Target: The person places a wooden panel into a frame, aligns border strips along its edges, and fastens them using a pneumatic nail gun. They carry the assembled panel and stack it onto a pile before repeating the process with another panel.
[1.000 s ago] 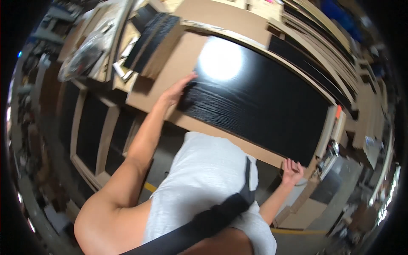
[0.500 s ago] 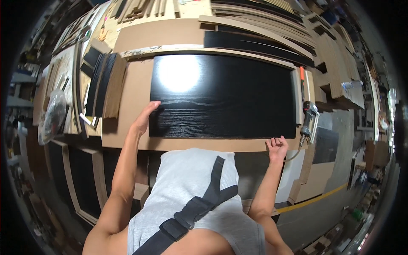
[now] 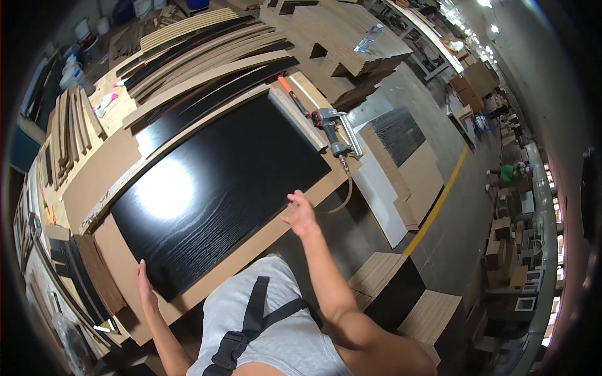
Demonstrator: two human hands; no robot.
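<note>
A black wood-grain panel (image 3: 251, 169) lies flat on a brown board (image 3: 251, 255), with a bright glare on its far left part. My left hand (image 3: 145, 287) is upright at the panel's left edge, fingers stretched out and together; it seems to touch that edge. Over the near edge, toward the right corner, my right hand (image 3: 301, 216) has its fingers apart and nothing in it. Whether its fingertips touch the panel I cannot tell. Wooden strips (image 3: 300, 119) run along the panel's right end.
Beyond the right end lies a nail gun (image 3: 329, 130) with its air hose (image 3: 347, 195), near an orange-handled tool (image 3: 290, 88). Long strips (image 3: 207, 75) are stacked behind the panel. Dark-faced boards (image 3: 84, 276) stand at left. Stacked boards (image 3: 429, 316) are at my lower right.
My view has swung to the right, tilting the bench in the picture. My right hand has uncurled its fingers and sits slightly farther left along the near edge. The left hand stays by the left edge.
</note>
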